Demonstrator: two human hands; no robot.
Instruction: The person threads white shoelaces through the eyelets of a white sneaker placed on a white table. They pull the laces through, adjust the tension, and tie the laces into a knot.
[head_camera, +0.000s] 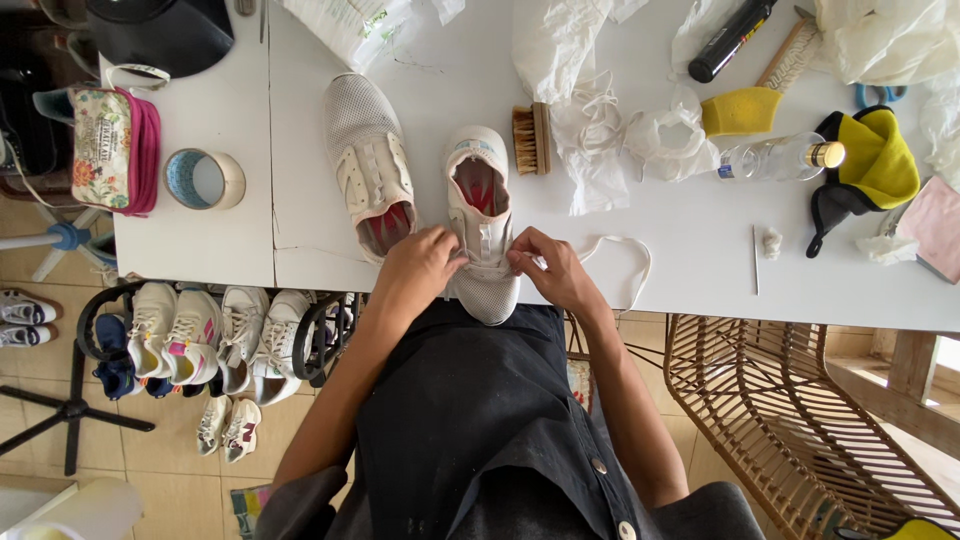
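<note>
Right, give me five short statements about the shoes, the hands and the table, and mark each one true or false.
1. Both hands, the left hand and the right hand, are on the white shoe at the table's near edge. True.
2. A second white shoe lies left of that one. True.
3. The roll of tape sits between the two shoes. False: it is off to the left, beside the flowered pouch.
4. The brush lies right of the held shoe. True.
5. The clear bottle stands upright. False: it lies on its side.
</note>
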